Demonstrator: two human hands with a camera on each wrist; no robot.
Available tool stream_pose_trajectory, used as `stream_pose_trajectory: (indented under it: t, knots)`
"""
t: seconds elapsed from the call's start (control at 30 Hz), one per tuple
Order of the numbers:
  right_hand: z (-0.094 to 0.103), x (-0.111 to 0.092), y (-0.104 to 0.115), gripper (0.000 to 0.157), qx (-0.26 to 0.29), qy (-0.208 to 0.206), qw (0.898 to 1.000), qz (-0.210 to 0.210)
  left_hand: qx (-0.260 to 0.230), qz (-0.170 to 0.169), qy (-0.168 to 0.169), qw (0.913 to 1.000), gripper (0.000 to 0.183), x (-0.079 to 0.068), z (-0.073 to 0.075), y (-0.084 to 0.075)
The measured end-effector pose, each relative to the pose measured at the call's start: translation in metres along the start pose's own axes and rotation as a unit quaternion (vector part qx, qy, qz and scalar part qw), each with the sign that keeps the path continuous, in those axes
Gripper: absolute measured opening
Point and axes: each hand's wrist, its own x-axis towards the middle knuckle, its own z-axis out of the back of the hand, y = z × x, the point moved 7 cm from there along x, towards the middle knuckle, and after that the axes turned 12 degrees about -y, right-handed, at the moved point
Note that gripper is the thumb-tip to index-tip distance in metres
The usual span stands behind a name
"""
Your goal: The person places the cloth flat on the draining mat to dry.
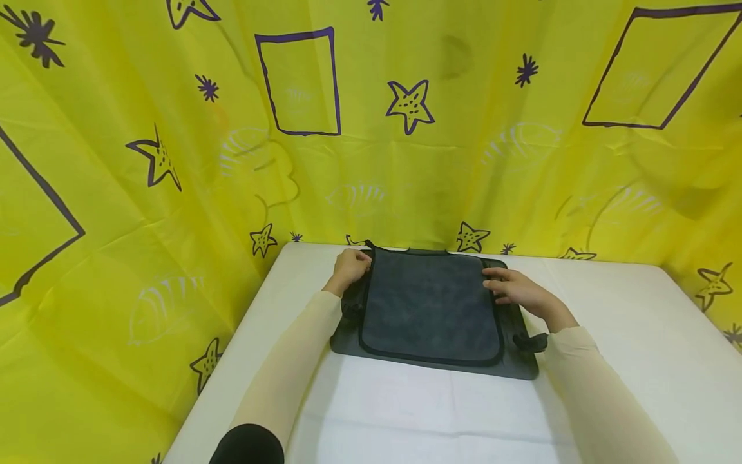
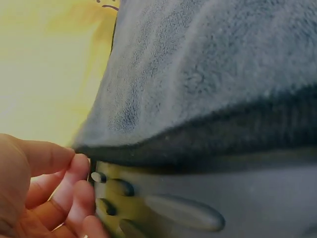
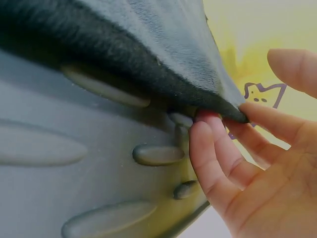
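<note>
A dark grey fleecy mat with a black bound edge lies over a larger dark grey base on the white table. At the mat's far left corner my left hand pinches the edge between thumb and forefinger; the left wrist view shows this black edging lifted above the base. My right hand is at the far right edge. In the right wrist view its fingers touch the mat's corner, with the thumb held apart. Raised oval ridges show on the base beneath.
A yellow curtain with stars and frames drawn on it hangs behind and left of the white table. The base's upper part is mostly covered by the mat. A black rounded thing shows at the left sleeve, near the bottom.
</note>
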Motion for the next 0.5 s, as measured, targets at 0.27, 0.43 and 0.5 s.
stream_pose_trajectory:
  t: [0.27,0.43,0.5]
  knots:
    - [-0.0014,0.0003,-0.0022,0.067,-0.007,0.001,1.0,-0.007,0.077,-0.019,0.028,0.9965,0.034,-0.0022,-0.0089,-0.0034]
    - [-0.0034,-0.0007,-0.0019,0.068,-0.009,0.007,1.0,-0.001,0.091,-0.03,0.022,0.9952,0.021,-0.002,-0.009,-0.002]
    - [-0.0025,-0.001,-0.0012,0.069,-0.009,0.004,1.0,0.003,0.081,-0.03,0.014,0.9962,0.018,-0.0012,-0.0076,-0.001]
